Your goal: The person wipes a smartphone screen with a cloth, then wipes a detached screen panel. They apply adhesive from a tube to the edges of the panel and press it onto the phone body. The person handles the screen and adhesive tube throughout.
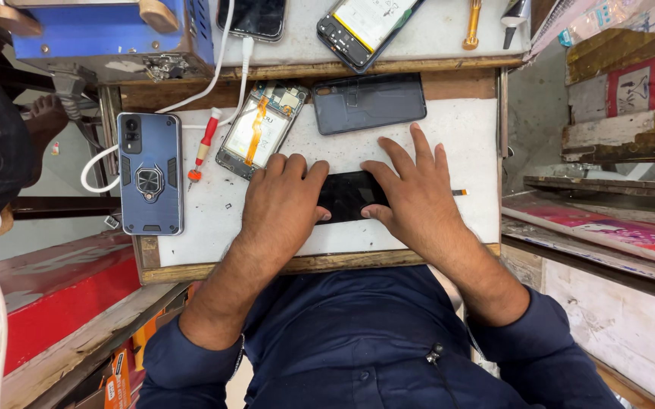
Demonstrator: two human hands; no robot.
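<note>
A black phone screen panel (pixel 348 195) lies flat on the white work board (pixel 464 136) in front of me. My left hand (pixel 282 201) rests curled on its left end, thumb on the glass. My right hand (pixel 411 193) lies over its right end, fingers spread flat on the board and thumb touching the panel. Both hands press on it from either side. A thin flex strip (pixel 459 192) sticks out to the right of my right hand.
An opened phone body (pixel 261 129) with an orange flex lies behind my left hand; a dark back cover (pixel 368 103) lies beside it. A red-handled screwdriver (pixel 204 146), a blue cased phone (pixel 149 173) and a white cable (pixel 229 60) lie left. More phones sit on the far shelf.
</note>
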